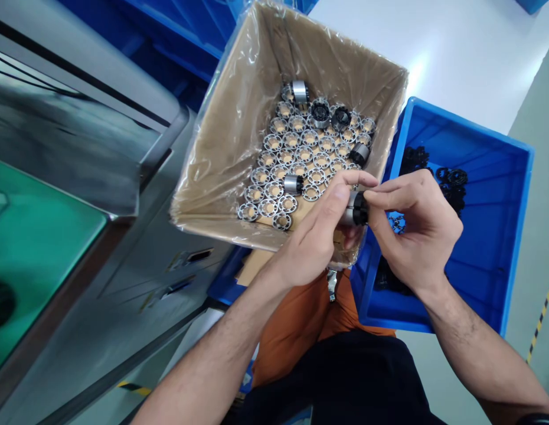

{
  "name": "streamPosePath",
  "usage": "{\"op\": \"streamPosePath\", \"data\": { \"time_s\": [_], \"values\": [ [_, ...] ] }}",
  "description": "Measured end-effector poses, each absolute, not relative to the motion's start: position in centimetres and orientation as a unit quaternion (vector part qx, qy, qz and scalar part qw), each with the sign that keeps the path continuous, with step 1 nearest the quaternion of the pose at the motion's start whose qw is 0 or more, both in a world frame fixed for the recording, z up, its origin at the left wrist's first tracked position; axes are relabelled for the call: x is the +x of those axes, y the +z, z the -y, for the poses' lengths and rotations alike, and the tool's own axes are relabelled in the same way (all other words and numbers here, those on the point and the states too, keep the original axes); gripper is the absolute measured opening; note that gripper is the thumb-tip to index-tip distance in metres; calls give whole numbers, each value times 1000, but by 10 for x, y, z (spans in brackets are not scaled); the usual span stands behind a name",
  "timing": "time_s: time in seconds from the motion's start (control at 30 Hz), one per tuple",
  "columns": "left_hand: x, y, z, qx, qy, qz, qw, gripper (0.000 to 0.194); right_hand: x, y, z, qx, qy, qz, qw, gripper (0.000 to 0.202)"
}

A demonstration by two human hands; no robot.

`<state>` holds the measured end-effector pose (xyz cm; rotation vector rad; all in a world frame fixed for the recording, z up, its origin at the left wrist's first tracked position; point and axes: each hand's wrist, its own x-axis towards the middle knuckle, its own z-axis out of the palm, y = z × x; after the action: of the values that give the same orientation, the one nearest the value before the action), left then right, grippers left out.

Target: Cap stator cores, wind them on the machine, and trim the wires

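My left hand [321, 233] is closed around a short silver metal cylinder [347, 216], probably a motor stator core, over the near right corner of the lined box. A black plastic end cap [360, 208] sits at the cylinder's right end. The fingertips of my right hand [416, 227] pinch that cap from the right. Inside the cardboard box [225, 147] stand rows of silver slotted rings [291, 140]. Several cylinders with black caps lie on top of them, one being a capped cylinder [293, 184] left of my hands.
A blue bin [487, 236] with loose black plastic parts [451, 177] stands at the right, partly behind my right hand. Clear plastic film lines the box. A metal machine [168, 236] with a green panel [39, 236] fills the left. A white surface [456, 53] lies beyond.
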<state>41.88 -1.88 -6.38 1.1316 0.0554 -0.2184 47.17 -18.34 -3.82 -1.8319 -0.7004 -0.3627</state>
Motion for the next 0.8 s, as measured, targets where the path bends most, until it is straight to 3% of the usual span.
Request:
{"op": "streamPosePath", "data": {
  "time_s": [0.17, 0.47, 0.6, 0.7, 0.8],
  "values": [
    [423, -63, 22, 520, -83, -17, 850, 45, 472, -38, 185, -772, -71, 264, 573, 23],
    [424, -65, 18, 556, -99, -20, 825, 55, 477, -40, 189, -783, -115, 315, 524, 21],
    [426, -62, 16, 555, -87, 9, 828, 51, 487, -30, 200, -788, -45, 293, 539, 19],
    [430, -61, 17, 548, -26, 14, 836, 56, 508, -14, 236, -823, 13, 263, 504, 14],
    [434, -65, 19, 525, 59, -27, 849, 58, 524, -11, 278, -887, 51, 243, 389, 13]
  ]
}}
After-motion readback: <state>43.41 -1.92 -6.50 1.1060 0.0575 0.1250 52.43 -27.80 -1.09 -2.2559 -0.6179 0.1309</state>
